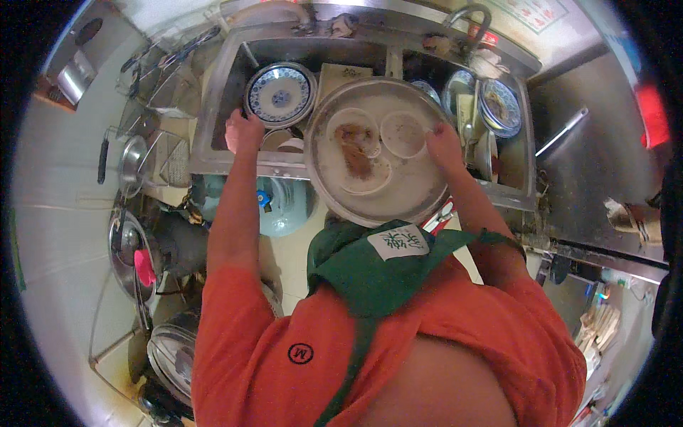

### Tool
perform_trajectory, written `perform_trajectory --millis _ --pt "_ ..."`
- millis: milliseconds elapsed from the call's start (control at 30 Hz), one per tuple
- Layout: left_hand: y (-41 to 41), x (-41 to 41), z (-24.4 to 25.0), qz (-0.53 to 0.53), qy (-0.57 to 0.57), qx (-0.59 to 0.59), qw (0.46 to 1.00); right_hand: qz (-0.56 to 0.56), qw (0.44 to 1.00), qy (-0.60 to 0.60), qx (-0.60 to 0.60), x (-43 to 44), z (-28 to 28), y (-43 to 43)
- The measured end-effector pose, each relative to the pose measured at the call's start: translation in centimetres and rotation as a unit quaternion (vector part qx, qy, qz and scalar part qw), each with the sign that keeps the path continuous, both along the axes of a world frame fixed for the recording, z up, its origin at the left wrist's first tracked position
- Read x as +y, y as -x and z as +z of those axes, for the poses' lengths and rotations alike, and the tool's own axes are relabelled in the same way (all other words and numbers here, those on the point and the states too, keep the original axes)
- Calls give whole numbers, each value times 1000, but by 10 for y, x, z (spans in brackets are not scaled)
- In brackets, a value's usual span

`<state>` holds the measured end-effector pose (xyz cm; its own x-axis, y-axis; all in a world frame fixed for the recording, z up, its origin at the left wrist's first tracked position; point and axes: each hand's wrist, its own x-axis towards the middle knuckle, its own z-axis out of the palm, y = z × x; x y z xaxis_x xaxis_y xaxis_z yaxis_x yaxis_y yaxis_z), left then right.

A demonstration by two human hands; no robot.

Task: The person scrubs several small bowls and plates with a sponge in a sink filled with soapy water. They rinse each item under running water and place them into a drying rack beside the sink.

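Note:
A large round tray (352, 208) with a raised rim lies across the front edge and divider of a double steel sink (288, 169). On it are a brown stain and pale round items, perhaps small plates or lids (404, 134). My right hand (445, 147) is over the tray's right side, its fingers at a pale round item; whether it grips that is unclear. My left hand (245, 131) is in the left basin, at the lower left edge of a stack of blue-and-white plates (281, 97); its grip is hidden. Bowls (291, 144) sit below that stack.
The right basin holds patterned bowls, one with food remains (499, 107), and a spoon (468, 133). A faucet (472, 13) curves over the back edge. Wire racks (165, 155) and pans stand at left. A steel counter (581, 155) with a long metal handle (563, 131) lies right.

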<state>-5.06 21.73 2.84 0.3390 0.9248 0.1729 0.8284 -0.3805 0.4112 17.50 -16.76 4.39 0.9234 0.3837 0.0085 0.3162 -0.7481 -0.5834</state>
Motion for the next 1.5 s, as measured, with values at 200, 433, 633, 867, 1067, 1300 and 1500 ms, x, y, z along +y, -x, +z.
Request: perform_trajectory --millis 200,433,633,867,1067,1300,1500 --pt "-37 -146 76 -342 95 46 934 26 991 104 -82 31 -14 31" --pt "-48 -182 34 -352 136 174 909 37 998 26 -38 50 -16 47" --pt "-52 -196 28 -289 186 -95 934 -86 955 -113 261 31 -75 1" --pt "-70 -229 23 -446 90 -198 868 -19 968 -116 222 43 -55 16" --pt "-93 -230 -37 -499 161 -50 850 -66 840 -267 467 50 -41 38" --pt "-90 -227 0 -526 100 206 819 -44 866 -46 496 46 10 10" --pt "-93 -255 19 -413 171 97 889 -12 963 -193 190 49 -88 35"
